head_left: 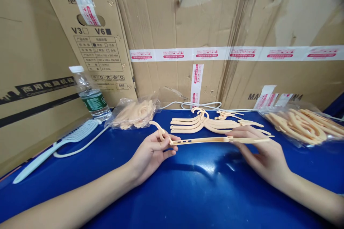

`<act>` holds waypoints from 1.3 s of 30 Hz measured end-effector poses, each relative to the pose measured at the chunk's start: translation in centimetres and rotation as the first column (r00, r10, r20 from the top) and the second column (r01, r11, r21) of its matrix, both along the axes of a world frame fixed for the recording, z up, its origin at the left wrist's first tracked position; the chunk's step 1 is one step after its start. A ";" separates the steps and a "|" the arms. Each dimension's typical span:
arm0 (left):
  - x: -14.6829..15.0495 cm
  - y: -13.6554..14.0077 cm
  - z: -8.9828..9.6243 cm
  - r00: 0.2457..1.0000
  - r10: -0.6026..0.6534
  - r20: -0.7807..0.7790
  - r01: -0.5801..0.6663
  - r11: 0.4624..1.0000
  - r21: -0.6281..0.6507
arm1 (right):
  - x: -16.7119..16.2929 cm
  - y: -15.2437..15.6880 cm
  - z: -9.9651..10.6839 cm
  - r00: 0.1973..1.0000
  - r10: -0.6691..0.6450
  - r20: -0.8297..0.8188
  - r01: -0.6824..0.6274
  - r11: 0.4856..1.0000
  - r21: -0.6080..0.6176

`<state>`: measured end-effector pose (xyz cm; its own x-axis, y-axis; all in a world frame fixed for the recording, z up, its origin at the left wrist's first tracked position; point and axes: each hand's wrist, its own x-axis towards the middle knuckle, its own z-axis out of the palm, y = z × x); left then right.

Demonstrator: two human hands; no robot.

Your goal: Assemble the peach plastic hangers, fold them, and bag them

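Observation:
A peach plastic clothes hanger [201, 141] is held sideways just above the blue tabletop, its slotted arm running between my hands. My left hand [154, 148] is closed, thumb and fingers pinching the end where the curved hook [157, 126] sticks up to the left. At the other end, my right hand [260, 150] grips the arm between thumb and fingers, which partly hide it. Behind it lie several matching hangers [188, 125], hooks bunched together, with small loose peach pieces [227, 114] beside them.
Clear bags of peach parts lie at left [134, 112] and right [303, 123]. A water bottle [92, 96] stands at the back left, near a pale blue hairbrush [77, 132]. A white cable [199, 105] runs along the cardboard boxes [172, 18] behind.

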<state>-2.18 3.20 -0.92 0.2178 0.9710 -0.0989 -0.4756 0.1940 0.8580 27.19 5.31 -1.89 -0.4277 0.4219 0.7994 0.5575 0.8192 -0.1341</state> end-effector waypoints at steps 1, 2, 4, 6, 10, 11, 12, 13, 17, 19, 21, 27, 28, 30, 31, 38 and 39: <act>0.0 0.0 -0.1 1.000 0.023 -0.008 -0.023 1.000 0.000 | -0.1 -0.1 0.0 1.000 0.006 0.000 -0.006 1.000 0.007; 0.0 0.0 -0.1 0.999 0.044 -0.013 -0.044 0.999 0.000 | -0.2 -0.2 0.1 1.000 0.011 -0.001 -0.010 1.000 0.014; 0.1 0.0 -0.2 0.997 0.074 -0.018 -0.074 0.997 -0.002 | -0.3 -0.4 0.1 1.000 0.019 -0.004 -0.018 1.000 0.020; 0.1 0.0 -0.2 0.995 0.096 -0.027 -0.096 0.995 -0.006 | -0.4 -0.6 0.2 0.999 0.034 -0.002 -0.034 0.999 0.028; 0.3 -0.1 0.1 0.987 0.143 -0.067 -0.145 0.989 -0.026 | -0.6 -1.0 0.3 0.999 0.036 0.010 -0.037 0.996 0.077; 0.3 -0.2 0.2 0.985 0.157 -0.077 -0.160 0.987 -0.029 | -0.6 -1.1 0.4 0.999 0.031 0.013 -0.032 0.996 0.089; 0.4 -0.2 0.2 0.982 0.172 -0.085 -0.175 0.984 -0.030 | -0.7 -1.1 0.4 0.999 0.026 0.018 -0.028 0.995 0.095; 0.4 -0.3 0.2 0.979 0.184 -0.091 -0.188 0.982 -0.030 | -0.8 -1.2 0.4 0.999 0.025 0.024 -0.027 0.995 0.099; 0.5 -0.3 0.0 0.975 0.200 -0.101 -0.203 0.979 -0.017 | -1.1 -1.5 0.7 0.999 0.032 0.027 -0.035 0.994 0.105; 0.5 -0.3 -0.1 0.975 0.201 -0.098 -0.202 0.979 0.000 | -1.2 -1.6 0.9 0.999 0.032 0.023 -0.034 0.994 0.105; 0.5 -0.3 -0.1 0.972 0.212 -0.097 -0.211 0.977 0.016 | -1.3 -1.8 1.0 0.999 0.032 0.022 -0.034 0.995 0.096; 0.4 -0.4 -0.5 0.960 0.242 -0.143 -0.238 0.970 0.044 | -1.4 -1.9 1.0 1.000 0.022 0.005 -0.022 0.996 0.083; 0.3 -0.4 -0.5 0.956 0.248 -0.154 -0.243 0.969 0.048 | -1.4 -1.9 1.0 1.000 0.024 0.001 -0.024 0.996 0.083; 0.3 -0.4 -0.7 0.949 0.263 -0.174 -0.258 0.965 0.053 | -1.4 -1.9 0.9 1.000 0.029 -0.007 -0.028 0.996 0.083; 0.3 -0.4 -0.7 0.945 0.272 -0.180 -0.267 0.962 0.054 | -1.4 -1.9 0.8 1.000 0.028 -0.008 -0.028 0.996 0.080; 0.6 -0.6 -0.2 0.943 0.300 -0.146 -0.296 0.954 0.044 | -1.2 -1.8 0.3 0.999 -0.017 -0.031 0.017 1.000 0.004; 0.6 -0.6 -0.1 0.944 0.299 -0.140 -0.296 0.954 0.042 | -1.2 -1.8 0.3 0.999 -0.020 -0.036 0.020 1.000 -0.007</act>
